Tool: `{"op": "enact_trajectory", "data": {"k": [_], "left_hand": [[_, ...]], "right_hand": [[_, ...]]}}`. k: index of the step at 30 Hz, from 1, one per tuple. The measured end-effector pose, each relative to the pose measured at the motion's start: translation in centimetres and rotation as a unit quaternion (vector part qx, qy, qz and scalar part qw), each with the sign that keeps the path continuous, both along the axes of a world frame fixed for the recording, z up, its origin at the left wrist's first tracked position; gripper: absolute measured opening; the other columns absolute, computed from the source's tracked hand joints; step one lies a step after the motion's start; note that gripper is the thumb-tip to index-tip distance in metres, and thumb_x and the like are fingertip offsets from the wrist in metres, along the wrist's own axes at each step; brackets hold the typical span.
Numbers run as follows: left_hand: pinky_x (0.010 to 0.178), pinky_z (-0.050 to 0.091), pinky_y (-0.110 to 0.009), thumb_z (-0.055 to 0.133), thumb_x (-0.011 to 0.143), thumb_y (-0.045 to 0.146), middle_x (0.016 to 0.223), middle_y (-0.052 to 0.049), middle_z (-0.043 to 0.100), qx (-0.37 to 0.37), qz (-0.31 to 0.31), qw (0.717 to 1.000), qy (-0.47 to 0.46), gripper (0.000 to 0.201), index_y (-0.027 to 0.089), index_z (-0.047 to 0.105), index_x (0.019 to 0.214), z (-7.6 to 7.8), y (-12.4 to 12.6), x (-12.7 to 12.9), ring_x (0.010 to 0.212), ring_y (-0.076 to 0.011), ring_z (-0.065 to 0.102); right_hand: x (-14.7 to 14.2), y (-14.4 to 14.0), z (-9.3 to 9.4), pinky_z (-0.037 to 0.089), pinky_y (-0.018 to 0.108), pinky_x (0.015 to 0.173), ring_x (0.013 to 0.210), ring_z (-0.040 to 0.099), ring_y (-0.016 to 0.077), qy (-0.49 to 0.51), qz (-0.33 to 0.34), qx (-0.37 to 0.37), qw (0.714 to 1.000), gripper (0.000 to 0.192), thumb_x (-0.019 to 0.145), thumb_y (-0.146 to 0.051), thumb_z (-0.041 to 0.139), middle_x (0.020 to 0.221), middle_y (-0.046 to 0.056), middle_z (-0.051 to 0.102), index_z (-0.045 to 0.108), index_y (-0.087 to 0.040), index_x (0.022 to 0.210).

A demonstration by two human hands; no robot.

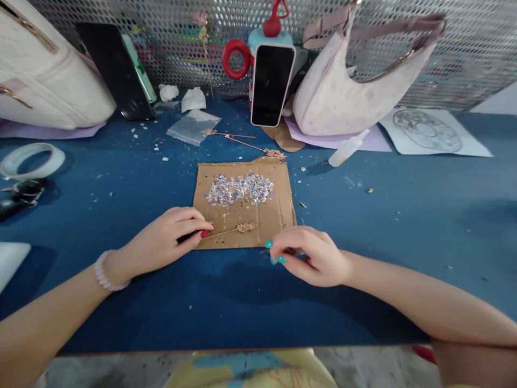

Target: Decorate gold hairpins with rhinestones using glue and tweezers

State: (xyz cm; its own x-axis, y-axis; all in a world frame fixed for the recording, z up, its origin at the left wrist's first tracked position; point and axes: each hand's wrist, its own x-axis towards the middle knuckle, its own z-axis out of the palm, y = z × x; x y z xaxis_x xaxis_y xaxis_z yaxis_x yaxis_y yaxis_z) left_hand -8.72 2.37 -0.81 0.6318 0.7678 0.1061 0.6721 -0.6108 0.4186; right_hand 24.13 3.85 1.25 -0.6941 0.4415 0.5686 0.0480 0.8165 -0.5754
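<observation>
We see a blue counter (404, 226) carrying a cardboard sheet (278, 207), tape roll (32, 160), plastic bag (193, 127), glue bottle (347, 149) and printed paper (434, 133).

The hairpin's stem end (208, 235) is covered by the left hand (169, 240); the white bag (44, 70) is cut off at the left edge.

Gold hair stick (232, 230) lying flat on the cardboard sheet (278, 213)

Thin gold pin with a small ornate head at its right end, lying near the cardboard's front edge. The left hand (165, 240) pinches its plain end. A pile of glittery chips (240, 189) sits just behind it, mid-sheet.
</observation>
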Motion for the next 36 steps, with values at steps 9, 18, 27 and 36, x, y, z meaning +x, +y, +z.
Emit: {"op": "enact_trajectory", "data": {"k": [9,18,27,36], "left_hand": [[0.089,0.046,-0.030,0.047,0.102,0.027,0.104,-0.002,0.068,-0.008,0.000,1.000,-0.004,0.026,0.026,0.067,0.118,0.1,0.1,0.1,0.095,-0.0157,0.063],[0.091,0.044,-0.033,0.050,0.101,0.029,0.104,-0.001,0.069,0.003,0.002,1.000,-0.007,0.023,0.027,0.068,0.117,0.2,0.0,0.2,0.096,-0.0168,0.063],[0.091,0.043,-0.029,0.051,0.101,0.024,0.105,-0.001,0.067,-0.002,-0.012,1.000,-0.016,0.022,0.025,0.066,0.117,0.2,0.1,0.3,0.096,-0.0148,0.061],[0.090,0.044,-0.031,0.052,0.102,0.029,0.107,-0.002,0.070,0.010,-0.015,1.000,-0.010,0.022,0.023,0.069,0.115,0.4,0.1,0.5,0.095,-0.0162,0.063]], "right_hand": [[-0.6,-0.6,-0.6,0.048,0.023,0.055,0.057,0.064,0.0107,-0.067,0.100,0.071,0.990,0.021,0.100,-0.010,0.044,0.075,0.001,0.073,0.049,-0.014,0.121],[-0.5,-0.8,-1.0,0.049,0.023,0.061,0.057,0.059,0.0098,-0.086,0.092,0.040,0.991,0.026,0.098,-0.010,0.047,0.073,-0.002,0.070,0.047,-0.013,0.123],[-0.8,-0.9,-1.9,0.052,0.020,0.062,0.075,0.068,0.0111,-0.086,0.128,0.014,0.988,0.012,0.099,-0.018,0.054,0.084,0.005,0.072,0.060,-0.016,0.089],[-0.8,-0.9,-1.9,0.062,0.022,0.080,0.091,0.075,0.0125,-0.054,0.143,-0.191,0.970,0.010,0.095,-0.018,0.061,0.095,0.010,0.077,0.068,-0.014,0.099]]}}
